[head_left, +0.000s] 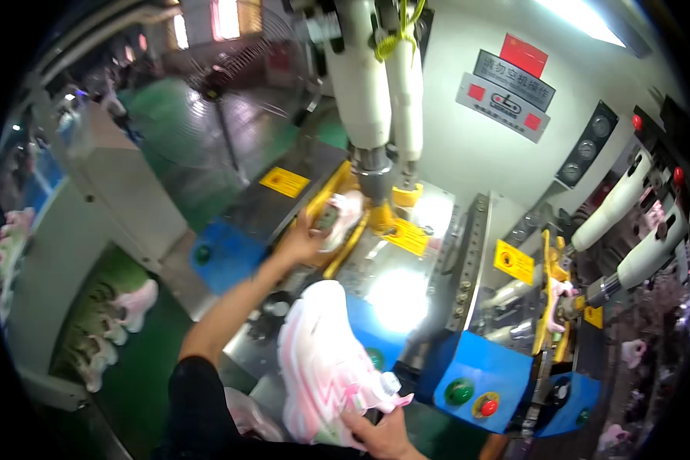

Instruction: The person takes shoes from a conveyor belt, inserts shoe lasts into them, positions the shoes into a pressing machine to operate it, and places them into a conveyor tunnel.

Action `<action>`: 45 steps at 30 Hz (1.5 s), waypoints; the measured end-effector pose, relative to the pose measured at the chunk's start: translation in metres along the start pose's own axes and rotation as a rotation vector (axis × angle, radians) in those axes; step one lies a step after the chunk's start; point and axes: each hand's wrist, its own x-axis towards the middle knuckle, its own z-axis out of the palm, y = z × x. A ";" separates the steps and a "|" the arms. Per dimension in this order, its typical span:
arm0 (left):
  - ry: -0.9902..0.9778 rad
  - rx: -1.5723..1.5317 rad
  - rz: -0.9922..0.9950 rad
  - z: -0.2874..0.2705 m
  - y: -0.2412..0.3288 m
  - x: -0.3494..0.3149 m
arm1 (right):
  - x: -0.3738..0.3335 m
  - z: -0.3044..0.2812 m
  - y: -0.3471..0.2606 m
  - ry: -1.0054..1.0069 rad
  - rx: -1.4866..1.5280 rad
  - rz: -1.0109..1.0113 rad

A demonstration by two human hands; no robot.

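Observation:
A white and pink sneaker [345, 217] sits between the yellow-edged pads of the left press station, under a thick white press cylinder [360, 84]. My left hand [303, 241] reaches in from the left with its fingers closed around the near side of that sneaker; the fingertips are partly hidden. Close to me, a larger-looking white and pink sneaker [318, 349] stands tilted with its toe upward. My right hand [379, 435] grips it near the collar, thumb on the pink part. The shoe hides some fingers.
A blue control box [483, 383] with green and red buttons stands to the right. Beyond it, another press station holds a pink shoe [560, 303]. On the left are a rack of shoes [134, 303], a grey machine cabinet [126, 184] and a floor fan [218, 84].

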 end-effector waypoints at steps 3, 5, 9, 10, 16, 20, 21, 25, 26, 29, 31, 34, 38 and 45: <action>-0.150 0.396 0.116 0.015 0.006 0.058 | -0.008 -0.002 -0.015 0.041 0.031 0.424; -0.136 0.490 0.213 0.013 -0.091 0.080 | -0.021 0.013 0.003 0.167 -0.088 0.239; -0.380 -0.109 -0.060 0.018 -0.054 0.108 | 0.008 0.005 0.037 0.401 -0.196 0.040; -0.393 -0.302 -0.200 -0.001 -0.061 0.110 | 0.018 0.003 0.040 0.325 -0.137 0.142; 0.085 -1.025 -0.362 -0.144 -0.004 -0.084 | 0.148 0.033 -0.020 0.374 0.268 0.572; 0.448 -1.150 -0.387 -0.202 -0.050 -0.249 | 0.326 -0.030 0.055 0.213 0.112 0.397; 0.499 -1.153 -0.341 -0.202 -0.033 -0.259 | 0.359 -0.054 0.082 0.306 -0.046 0.288; 0.849 -0.751 -0.582 -0.196 -0.005 -0.314 | 0.387 0.029 0.124 0.630 -0.993 -0.291; 0.895 -0.649 -0.627 -0.201 -0.003 -0.323 | 0.383 0.043 0.121 0.573 -0.955 -0.233; 0.962 -0.463 -0.667 -0.199 0.022 -0.319 | 0.393 0.049 0.095 0.499 -0.798 -0.161; 0.943 -0.405 -0.678 -0.184 0.031 -0.310 | 0.381 0.065 0.068 0.662 -0.780 -0.188; 0.878 -0.317 -0.673 -0.156 0.029 -0.307 | 0.393 0.031 0.103 0.579 -0.859 -0.134; 0.622 -0.104 -0.505 -0.146 0.019 -0.315 | 0.348 0.016 0.081 0.182 -0.824 0.023; 0.715 -1.111 -0.427 -0.134 0.096 -0.342 | 0.059 -0.024 0.020 -0.071 -1.375 -0.481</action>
